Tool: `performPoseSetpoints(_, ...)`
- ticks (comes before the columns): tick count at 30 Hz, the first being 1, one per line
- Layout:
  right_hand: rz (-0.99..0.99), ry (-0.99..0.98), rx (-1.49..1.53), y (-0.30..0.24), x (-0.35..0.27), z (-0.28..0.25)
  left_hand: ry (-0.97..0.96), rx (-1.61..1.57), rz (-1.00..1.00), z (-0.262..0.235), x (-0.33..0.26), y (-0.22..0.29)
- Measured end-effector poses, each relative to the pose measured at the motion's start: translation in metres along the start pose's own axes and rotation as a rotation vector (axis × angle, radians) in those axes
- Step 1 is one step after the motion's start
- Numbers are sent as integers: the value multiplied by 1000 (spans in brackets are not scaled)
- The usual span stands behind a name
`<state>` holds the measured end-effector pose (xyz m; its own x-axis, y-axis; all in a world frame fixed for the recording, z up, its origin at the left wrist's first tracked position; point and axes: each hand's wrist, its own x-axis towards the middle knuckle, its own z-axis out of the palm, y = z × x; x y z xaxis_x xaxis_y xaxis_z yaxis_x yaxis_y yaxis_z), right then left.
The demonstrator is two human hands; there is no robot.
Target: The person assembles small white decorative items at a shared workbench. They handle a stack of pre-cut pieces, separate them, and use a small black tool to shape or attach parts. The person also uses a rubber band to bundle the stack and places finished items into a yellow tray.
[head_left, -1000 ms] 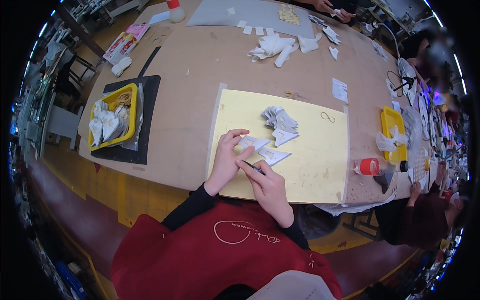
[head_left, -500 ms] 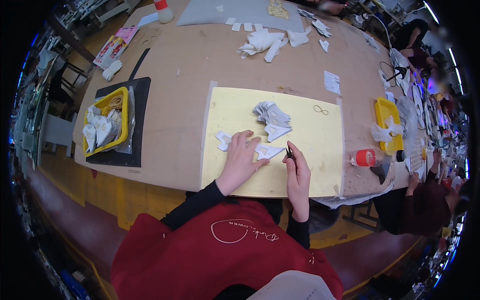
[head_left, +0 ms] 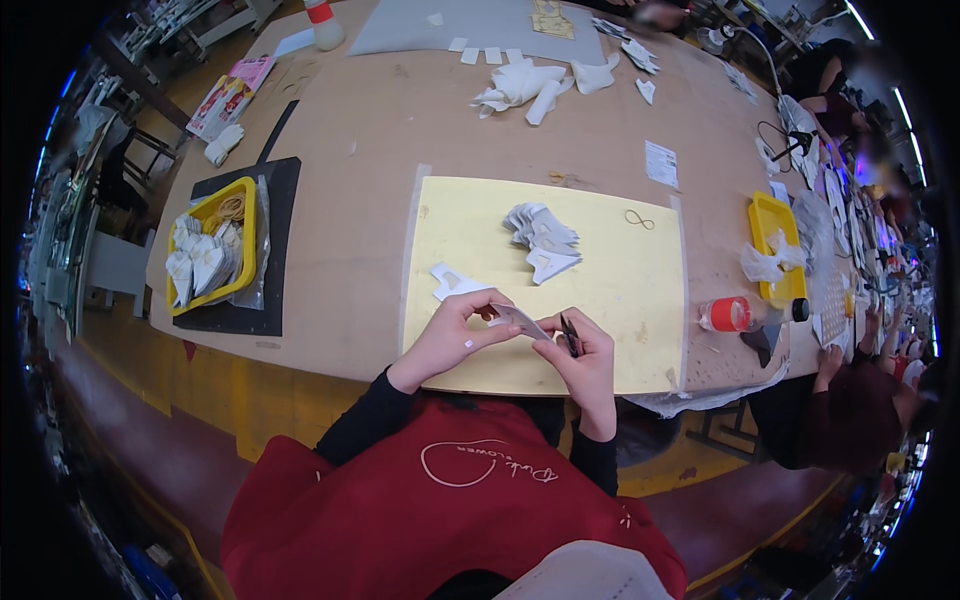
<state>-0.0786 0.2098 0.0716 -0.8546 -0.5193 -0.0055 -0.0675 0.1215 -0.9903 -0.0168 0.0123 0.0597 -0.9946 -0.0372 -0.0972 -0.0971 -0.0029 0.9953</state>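
Pale cutout [head_left: 521, 321], thin, curved

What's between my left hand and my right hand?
In the head view, a white piece, pinched by the left hand, its other end at the right hand.

On the brown surface [head_left: 370, 130], a clear bottle [head_left: 730, 314] with a red label sits near the right-hand yellow tray [head_left: 757, 215], whose edge a crumpled white bag [head_left: 770, 264] overlaps. A printed slip [head_left: 661, 164] lies farther left; a red-topped bottle [head_left: 327, 32] is beside the grey sheet [head_left: 410, 28], near a pink packet [head_left: 230, 100].
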Motion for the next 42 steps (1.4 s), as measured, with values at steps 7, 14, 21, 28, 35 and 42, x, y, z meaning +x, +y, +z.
performPoseSetpoints(7, 200, 79, 602, 1, 4, 23, -102, -33, 135, -7, -2, 6)
performPoseSetpoints(14, 311, 56, 898, 23, 7, 48, -32, -273, 114, 8, -2, 5)
performPoseSetpoints(21, 145, 127, 527, 6, 7, 46, 232, -384, 132, 8, -1, -7)
performPoseSetpoints(28, -207, 217, 91, -12, -5, 37, 273, -408, 159, 7, -7, 10)
performPoseSetpoints(35, -312, 142, -112, -29, -5, 37, 235, -352, 190, 6, -15, 18)
performPoseSetpoints(42, -291, 139, -65, -25, -4, 39, 184, -211, 213, 4, -19, 25)
